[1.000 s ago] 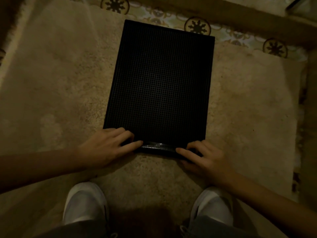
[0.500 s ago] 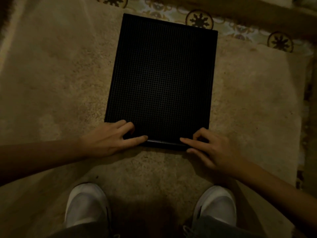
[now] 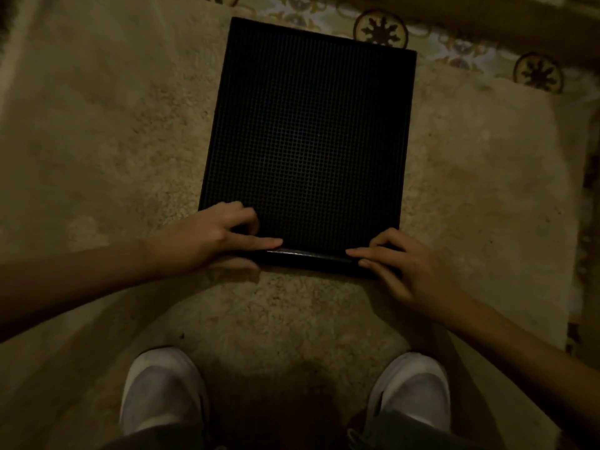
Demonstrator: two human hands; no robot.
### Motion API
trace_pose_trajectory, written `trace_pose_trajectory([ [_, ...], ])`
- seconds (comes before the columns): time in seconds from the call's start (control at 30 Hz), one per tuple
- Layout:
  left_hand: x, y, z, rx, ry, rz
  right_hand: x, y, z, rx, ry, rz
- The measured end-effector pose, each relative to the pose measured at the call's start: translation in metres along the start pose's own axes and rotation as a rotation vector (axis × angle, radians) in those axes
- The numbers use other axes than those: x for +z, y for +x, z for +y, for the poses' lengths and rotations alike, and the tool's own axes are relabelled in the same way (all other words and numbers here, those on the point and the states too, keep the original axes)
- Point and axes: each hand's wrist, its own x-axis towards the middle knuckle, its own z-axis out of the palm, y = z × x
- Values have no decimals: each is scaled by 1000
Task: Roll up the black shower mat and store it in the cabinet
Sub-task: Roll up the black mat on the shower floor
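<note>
Head cam only, pretty dim. No containers in sight, just the black shower mat [image 3: 308, 141] lying mostly flat on a beige rug [image 3: 113, 157], far edge reaching the patterned tile floor [image 3: 454, 50]. Near edge is curled into a thin roll. Left hand [image 3: 214, 237] and right hand [image 3: 412, 267] each pinch that roll at a near corner, fingers on top, arms coming in from both sides. White shoes [image 3: 162, 391] below.

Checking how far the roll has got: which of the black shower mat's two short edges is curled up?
The near short edge of the black grid-textured shower mat, pinched between the left hand and right hand. The far edge lies flat.
</note>
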Motion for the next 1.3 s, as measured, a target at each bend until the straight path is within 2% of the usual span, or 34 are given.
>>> trace_pose_trajectory([
  [0.07, -5, 5, -4, -12, -36, -15, 1, 2, 1, -12, -90, 31],
  [0.17, -12, 9, -6, 31, 38, -68, 5, 3, 1, -37, -229, 78],
  [0.33, -10, 12, -2, 169, 223, -66, 6, 8, -2, -9, -283, 67],
  [0.47, -15, 12, -2, 209, 192, -31, 5, 15, -7, 40, -325, 112],
  [0.63, -11, 12, 2, 114, 211, -8, 10, 14, -15, 137, -416, 169],
  [0.73, -12, 15, 3, 35, 204, 3, 18, 22, -26, 99, -444, 258],
  [0.87, -15, 22, 1, -27, 197, -15, 30, 42, -36, -38, -455, 196],
  [1.0, -14, 31, 8, -66, 294, -16, 30, 48, -27, -145, -528, 197],
  [1.1, -6, 42, 20, -129, 386, -52, 27, 55, -22, -159, -577, 174],
  [1.3, 16, 50, 29, -275, 484, 91, 21, 73, -25, -75, -641, 123],
])
